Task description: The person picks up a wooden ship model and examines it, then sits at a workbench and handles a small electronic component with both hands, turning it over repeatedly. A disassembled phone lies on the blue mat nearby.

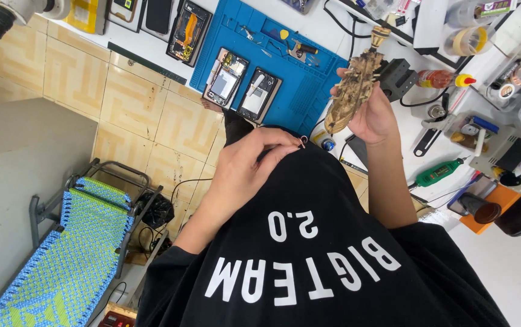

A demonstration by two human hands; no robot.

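My left hand (245, 166) rests against my black printed shirt (309, 254) and pinches a tiny metallic part (302, 142) between thumb and fingertips. My right hand (372, 115) is raised above the white bench edge and grips a brown, weathered model ship (352, 85), held at a slant with its bow pointing down-left and its stern up. The two hands are about a hand's width apart. What the tiny part is remains too small to tell.
A blue work mat (309, 91) holds two opened phones (226, 77) (260, 94) and small tools. A green rotary tool (439, 172), red bottle (437, 79), tape rolls (467, 40) and bins crowd the white bench. A blue-green woven folding cot (72, 248) stands on the tiled floor (72, 79).
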